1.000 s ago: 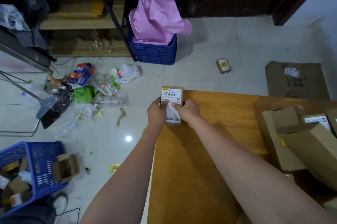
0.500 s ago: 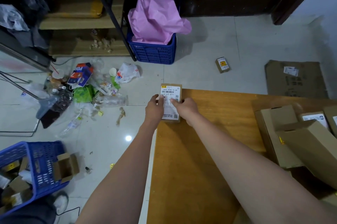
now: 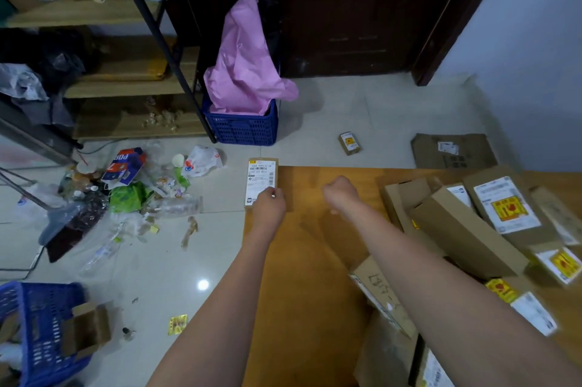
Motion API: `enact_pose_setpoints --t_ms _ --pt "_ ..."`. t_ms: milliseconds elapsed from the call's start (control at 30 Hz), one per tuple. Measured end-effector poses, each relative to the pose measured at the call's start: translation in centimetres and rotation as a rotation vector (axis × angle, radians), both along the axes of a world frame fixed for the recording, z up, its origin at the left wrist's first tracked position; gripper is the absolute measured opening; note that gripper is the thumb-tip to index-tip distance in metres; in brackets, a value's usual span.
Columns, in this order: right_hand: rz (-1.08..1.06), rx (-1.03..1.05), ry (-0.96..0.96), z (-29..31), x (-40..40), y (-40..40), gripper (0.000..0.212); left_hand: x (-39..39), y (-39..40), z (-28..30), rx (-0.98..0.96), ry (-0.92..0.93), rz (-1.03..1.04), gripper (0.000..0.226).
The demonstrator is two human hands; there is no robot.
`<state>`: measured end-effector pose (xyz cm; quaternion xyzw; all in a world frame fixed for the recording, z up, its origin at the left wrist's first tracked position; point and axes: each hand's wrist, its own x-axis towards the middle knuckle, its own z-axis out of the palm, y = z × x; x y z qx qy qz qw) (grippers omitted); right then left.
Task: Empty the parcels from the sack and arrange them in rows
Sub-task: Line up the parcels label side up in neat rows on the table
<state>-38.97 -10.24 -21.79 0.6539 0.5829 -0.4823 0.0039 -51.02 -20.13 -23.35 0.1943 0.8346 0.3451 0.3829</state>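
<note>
So the biggest thing here is the flat orange-brown wooden desk (image 3: 308, 260), filling the lower middle and right of the frame, smooth and bare down the centre. Over on the right edge there's a jumbled heap of plain brown cardboard parcels (image 3: 466, 229), mostly long boxy shapes, some with white labels and yellow-red stickers, lying at all angles and overlapping, so not in rows yet.

The one that matters now is the small flat brown cardboard parcel with the white shipping label (image 3: 261, 180), sitting right at the desk's far-left corner in the middle of the frame. Its long axis runs away from the person, near end toward the hands, far end toward the floor, and its left side looks to sit at or slightly past the desk edge.

The left hand (image 3: 269, 204) is the nearer one by far: its fingertips are on the near end of that parcel, fingers bent over the corner, looks like a light pinch rather than a full grip. The right hand (image 3: 341, 194) is off to the right of it, apart from the parcel, loosely curled into a soft fist above the bare wood and holding nothing.

My guess is this parcel starts the first row, and the next one comes from the heap on the right, so the right hand is better placed.
</note>
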Motion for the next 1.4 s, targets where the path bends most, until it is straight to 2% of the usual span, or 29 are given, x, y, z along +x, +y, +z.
enact_pose_setpoints --t_ms 133,233,300,400,500,533,667,767,867,1000,1100,1167,1300,1400 --pt "0.100 0.013 -0.037 2.9 4.2 -1.5 0.020 5.2 -0.6 2.0 0.045 -0.112 -0.075 0.030" --pt "0.268 0.038 -0.163 4.7 7.3 -2.8 0.017 8.6 -1.2 2.6 0.031 -0.154 -0.162 0.032" --pt "0.371 0.029 -0.231 5.7 9.2 -3.8 0.031 10.6 -1.6 2.8 -0.016 -0.204 -0.214 0.035" --pt "0.498 -0.023 -0.373 6.2 11.5 -5.7 0.079 13.0 -2.5 3.2 -0.144 -0.319 -0.274 0.039" --pt "0.577 -0.131 -0.485 5.7 12.9 -7.6 0.105 14.9 -3.4 3.6 -0.207 -0.403 -0.289 0.040" --pt "0.623 -0.144 -0.506 6.0 13.3 -8.3 0.108 15.4 -3.7 3.6 -0.206 -0.420 -0.280 0.040" --pt "0.748 -0.103 -0.513 6.0 14.1 -10.4 0.088 16.4 -4.6 3.0 -0.176 -0.426 -0.243 0.040" --pt "0.620 -0.082 -0.436 4.3 14.6 -10.5 0.093 16.1 -5.3 2.7 -0.147 -0.414 -0.224 0.039" --pt "0.513 -0.038 -0.283 4.3 15.4 -9.4 0.067 14.8 -5.8 2.9 -0.105 -0.435 -0.167 0.042" --pt "0.222 -0.119 0.138 5.6 15.8 -7.4 0.034 13.0 -7.3 3.0 -0.065 -0.507 -0.162 0.053" --pt "0.188 -0.215 0.286 5.8 15.7 -6.7 0.027 12.3 -8.0 2.9 0.058 -0.663 -0.118 0.046" --pt "0.157 -0.254 0.361 5.7 15.5 -6.7 0.025 11.9 -8.2 3.1 0.139 -0.702 -0.074 0.043" --pt "0.032 -0.346 0.479 4.0 15.5 -6.9 0.033 10.9 -7.9 2.9 0.249 -0.622 0.111 0.048" --pt "-0.066 -0.383 0.444 2.7 15.4 -6.9 0.070 9.7 -7.8 2.6 0.365 -0.733 0.342 0.049"
